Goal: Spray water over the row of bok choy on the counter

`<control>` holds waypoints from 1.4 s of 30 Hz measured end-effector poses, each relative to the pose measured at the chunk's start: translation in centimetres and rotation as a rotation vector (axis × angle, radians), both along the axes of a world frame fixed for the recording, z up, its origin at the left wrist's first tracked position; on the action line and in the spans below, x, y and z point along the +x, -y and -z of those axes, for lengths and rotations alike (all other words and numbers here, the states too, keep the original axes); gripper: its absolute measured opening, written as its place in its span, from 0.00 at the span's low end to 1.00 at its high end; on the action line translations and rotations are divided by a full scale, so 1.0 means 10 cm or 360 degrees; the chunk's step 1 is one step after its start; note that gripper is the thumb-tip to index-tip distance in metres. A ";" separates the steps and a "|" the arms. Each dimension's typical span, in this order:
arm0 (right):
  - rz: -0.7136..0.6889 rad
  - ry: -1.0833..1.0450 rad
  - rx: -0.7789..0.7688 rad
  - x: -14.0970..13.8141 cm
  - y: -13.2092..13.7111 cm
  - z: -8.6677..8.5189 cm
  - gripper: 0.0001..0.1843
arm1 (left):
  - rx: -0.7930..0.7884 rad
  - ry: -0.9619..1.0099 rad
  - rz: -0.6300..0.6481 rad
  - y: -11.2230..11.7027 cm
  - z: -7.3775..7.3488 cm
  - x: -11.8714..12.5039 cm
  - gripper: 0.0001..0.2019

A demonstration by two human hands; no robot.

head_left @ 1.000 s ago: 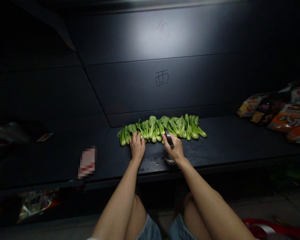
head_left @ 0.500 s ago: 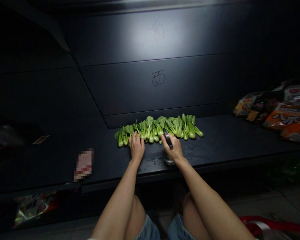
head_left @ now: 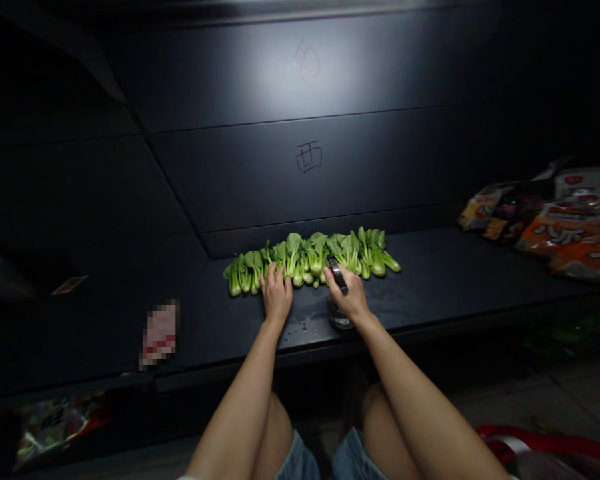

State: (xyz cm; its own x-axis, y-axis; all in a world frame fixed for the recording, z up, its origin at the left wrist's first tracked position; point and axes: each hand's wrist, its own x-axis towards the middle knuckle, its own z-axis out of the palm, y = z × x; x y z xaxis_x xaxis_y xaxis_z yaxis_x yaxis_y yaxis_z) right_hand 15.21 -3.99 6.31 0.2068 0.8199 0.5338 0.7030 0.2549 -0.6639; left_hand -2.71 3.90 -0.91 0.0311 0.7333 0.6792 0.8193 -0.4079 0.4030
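Observation:
A row of bok choy (head_left: pixel 294 257) lies along the back of the dark shelf (head_left: pixel 445 267), leaves toward the rear panel and pale stems toward me. My left hand (head_left: pixel 277 293) rests at the front of the row, left of its middle. Its fingers are stretched out and slightly apart, touching the stems. In my right hand (head_left: pixel 351 295) is a spray bottle with a black head (head_left: pixel 338 275) and a clear body (head_left: pixel 340 317). My fingers wrap round its neck, and the trigger is mostly hidden. The bottle is close in front of the bok choy, at or just above the shelf.
Water drops (head_left: pixel 304 328) wet the shelf between my hands. Printed snack bags (head_left: pixel 570 233) are piled at the right. A small card (head_left: pixel 70 285) and a blurred-out item (head_left: pixel 160 333) lie to the left. Below right is a red-rimmed object (head_left: pixel 530 437) on the floor.
The view has shifted slightly, so the shelf and its contents appear a little further left. Both hands keep nearly the same places, with the spray bottle still held in the right.

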 end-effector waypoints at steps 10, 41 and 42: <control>0.0070 0.0037 -0.0023 0.16 0.01 -0.03 0.21 | 0.0010 -0.0037 -0.0013 0.00 0.00 0.05 0.18; 0.0355 -0.0005 -0.0025 0.49 0.05 0.00 0.22 | -0.0025 -0.0150 0.0125 0.09 -0.15 0.51 0.19; 0.0369 -0.0009 -0.0018 0.52 0.05 0.00 0.22 | -0.0018 -0.0158 0.0137 0.09 -0.15 0.54 0.19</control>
